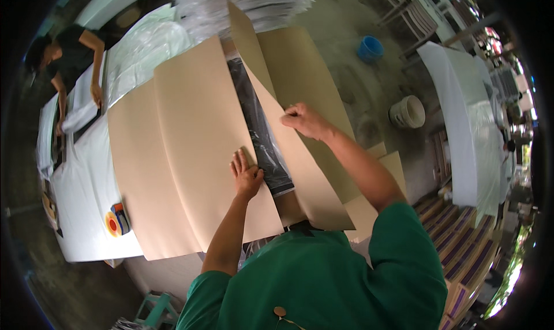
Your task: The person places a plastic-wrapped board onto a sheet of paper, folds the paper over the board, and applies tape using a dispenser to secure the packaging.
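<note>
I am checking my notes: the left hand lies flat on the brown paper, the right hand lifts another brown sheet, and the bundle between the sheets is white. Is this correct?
Not quite. The bundle between the sheets is black, in clear wrap, not white; the head view shows it. The rest holds: the left hand lies flat on the brown paper, and the right hand lifts another brown sheet.

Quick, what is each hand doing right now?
Left hand: open, flat on the cardboard sheet.
Right hand: closed, gripping the cardboard flap.

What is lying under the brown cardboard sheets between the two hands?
A black item in clear plastic wrap shows in the gap between the cardboard sheets. Its sides and far end stay covered, so its full shape cannot be seen.
</note>
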Demonstrator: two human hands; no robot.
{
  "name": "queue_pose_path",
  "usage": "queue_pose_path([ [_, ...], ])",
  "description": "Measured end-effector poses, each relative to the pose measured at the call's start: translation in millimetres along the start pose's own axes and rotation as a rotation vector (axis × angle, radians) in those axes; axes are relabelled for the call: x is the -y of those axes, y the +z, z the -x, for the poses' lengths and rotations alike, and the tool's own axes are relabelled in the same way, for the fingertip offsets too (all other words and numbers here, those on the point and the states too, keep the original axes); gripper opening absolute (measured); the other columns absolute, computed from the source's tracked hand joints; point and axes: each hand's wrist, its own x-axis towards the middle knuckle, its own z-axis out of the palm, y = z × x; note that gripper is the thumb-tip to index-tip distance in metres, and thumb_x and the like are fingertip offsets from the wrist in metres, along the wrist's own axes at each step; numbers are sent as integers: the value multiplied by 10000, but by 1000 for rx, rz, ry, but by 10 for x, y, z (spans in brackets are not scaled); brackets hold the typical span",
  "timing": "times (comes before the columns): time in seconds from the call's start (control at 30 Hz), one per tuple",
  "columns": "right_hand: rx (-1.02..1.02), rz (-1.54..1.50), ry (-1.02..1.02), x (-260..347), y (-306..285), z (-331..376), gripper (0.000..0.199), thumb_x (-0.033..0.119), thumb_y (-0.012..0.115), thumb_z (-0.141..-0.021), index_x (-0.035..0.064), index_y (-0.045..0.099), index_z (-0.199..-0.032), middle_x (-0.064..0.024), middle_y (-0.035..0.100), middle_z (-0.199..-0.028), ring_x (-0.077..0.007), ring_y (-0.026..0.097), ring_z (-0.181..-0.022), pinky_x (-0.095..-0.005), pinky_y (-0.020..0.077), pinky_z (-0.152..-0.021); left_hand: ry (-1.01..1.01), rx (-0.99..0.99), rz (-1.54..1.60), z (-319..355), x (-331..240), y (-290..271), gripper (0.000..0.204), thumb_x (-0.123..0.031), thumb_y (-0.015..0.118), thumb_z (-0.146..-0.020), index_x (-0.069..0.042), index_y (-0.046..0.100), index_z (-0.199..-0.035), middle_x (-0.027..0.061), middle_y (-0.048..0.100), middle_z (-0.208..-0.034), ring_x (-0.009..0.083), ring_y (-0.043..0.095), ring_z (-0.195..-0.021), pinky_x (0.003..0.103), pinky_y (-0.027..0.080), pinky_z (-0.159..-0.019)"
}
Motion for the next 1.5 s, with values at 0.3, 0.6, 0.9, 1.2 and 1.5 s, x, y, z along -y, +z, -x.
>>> queue_pose_path([
  [0.3, -723, -41, 180, -612, -682, 645, 216, 65, 668, -718, 30, 618, -925, -91, 618, -757, -134, 556, -646, -257, 428, -568, 0, -59, 29, 21, 1, -17, 221, -270, 571, -768, -66, 656, -766, 155, 58, -1464, 361, 15, -1343, 495, 31, -1071],
  [0.6, -581, 618, 649, -1981, -689, 614, 554, 159, 547, -844, 40, 314, -1332, -229, 421, -1248, -327, 479, -1064, -379, 414, -894, 15, 19, -10, -14, -1, -1, 274, -280, 541, -796, -39, 640, -880, 178, 31, -1460, 382, -9, -1337, 496, 11, -1067],
  [0.9, -495, 833, 683, -2032, -562, 672, 660, 220, 527, -859, 14, 159, -1367, -179, 249, -1386, -313, 266, -1274, -407, 311, -1002, 66, -24, -37, -11, 38, 61, 270, -277, 542, -796, -25, 632, -832, 186, 38, -1458, 391, -4, -1334, 504, 18, -1063],
  [1.2, -873, 203, 389, -2115, -838, 771, 291, 194, 742, -643, -21, 642, -811, -150, 641, -757, -262, 613, -681, -358, 475, -617, 62, -25, -44, -22, 25, 87, 248, -267, 550, -788, -39, 636, -836, 178, 43, -1460, 392, 3, -1334, 503, 25, -1064],
  [1.5, -924, 451, 595, -1819, -602, 535, 352, 256, 758, -630, 2, 599, -815, -164, 629, -809, -316, 602, -770, -388, 470, -652, 69, -44, -18, -11, 19, 70, 229, -253, 564, -780, -37, 627, -818, 183, 58, -1458, 400, 23, -1332, 513, 27, -1059],
])
